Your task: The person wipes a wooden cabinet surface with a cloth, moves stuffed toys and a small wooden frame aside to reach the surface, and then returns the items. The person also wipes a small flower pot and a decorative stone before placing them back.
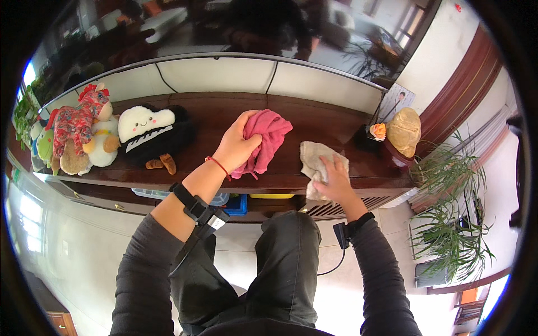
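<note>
A crumpled pink cloth (272, 140) is gripped by my left hand (239, 145), over the middle of a dark wooden cabinet top (210, 122). To the right, my right hand (336, 178) lies with spread fingers on a beige cloth (316, 157), which rests on the cabinet top and reaches over its front edge. Whether the fingers of my right hand pinch that cloth is not clear; the palm faces down on it.
Plush toys (84, 130) and a piano-shaped plush (153, 134) sit at the left. At the right stand an artificial flower (378, 131) and a tan stone-like object (404, 132) in a pot, near a leafy plant (454, 235). A television (235, 29) hangs behind.
</note>
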Tool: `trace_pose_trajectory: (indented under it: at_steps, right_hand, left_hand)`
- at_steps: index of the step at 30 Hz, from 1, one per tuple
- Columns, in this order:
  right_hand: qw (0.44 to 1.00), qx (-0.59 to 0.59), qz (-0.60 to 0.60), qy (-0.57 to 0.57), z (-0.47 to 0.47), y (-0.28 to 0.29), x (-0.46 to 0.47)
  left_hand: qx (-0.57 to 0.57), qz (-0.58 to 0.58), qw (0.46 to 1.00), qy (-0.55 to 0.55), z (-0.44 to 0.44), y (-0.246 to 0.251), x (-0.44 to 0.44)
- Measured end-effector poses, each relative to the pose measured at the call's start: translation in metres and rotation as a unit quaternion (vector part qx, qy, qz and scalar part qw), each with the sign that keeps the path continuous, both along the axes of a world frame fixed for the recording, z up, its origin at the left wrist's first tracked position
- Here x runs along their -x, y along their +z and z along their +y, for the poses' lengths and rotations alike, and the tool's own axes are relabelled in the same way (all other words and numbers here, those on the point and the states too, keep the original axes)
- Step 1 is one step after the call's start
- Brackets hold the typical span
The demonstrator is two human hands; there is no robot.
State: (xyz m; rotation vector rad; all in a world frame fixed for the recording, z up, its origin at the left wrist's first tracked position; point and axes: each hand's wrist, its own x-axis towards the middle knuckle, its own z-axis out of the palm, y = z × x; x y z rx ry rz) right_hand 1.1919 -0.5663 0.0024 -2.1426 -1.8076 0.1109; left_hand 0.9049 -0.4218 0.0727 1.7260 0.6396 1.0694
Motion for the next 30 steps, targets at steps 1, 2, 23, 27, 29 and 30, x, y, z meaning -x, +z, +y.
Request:
trace_pose_trajectory:
  at_steps: [1,2,23,27,29,30]
  right_hand:
    - [0.999,0.038,-0.026,-0.002,0.001,0.008,0.005]
    - [0.999,-0.013,-0.048,-0.01,0.001,0.016,0.012]
    - [0.984,-0.059,-0.04,0.166,-0.012,0.048,-0.016]
    - [0.981,-0.016,-0.154,0.116,0.01,0.039,0.008]
    - [0.985,0.022,-0.162,0.054,0.022,0.043,-0.002]
    - [0.987,0.028,-0.156,0.039,0.027,0.045,-0.007]
  left_hand:
    - [0.01,-0.006,1.0,-0.01,-0.002,0.001,-0.006]
    - [0.006,-0.012,1.0,-0.017,-0.005,0.001,-0.013]
    - [0.146,0.076,0.963,-0.214,-0.094,-0.035,0.083]
    - [0.132,0.085,0.969,-0.188,-0.13,-0.037,0.133]
    - [0.146,0.078,0.969,-0.181,-0.145,-0.038,0.161]
    - [0.157,0.091,0.97,-0.164,-0.15,-0.038,0.172]
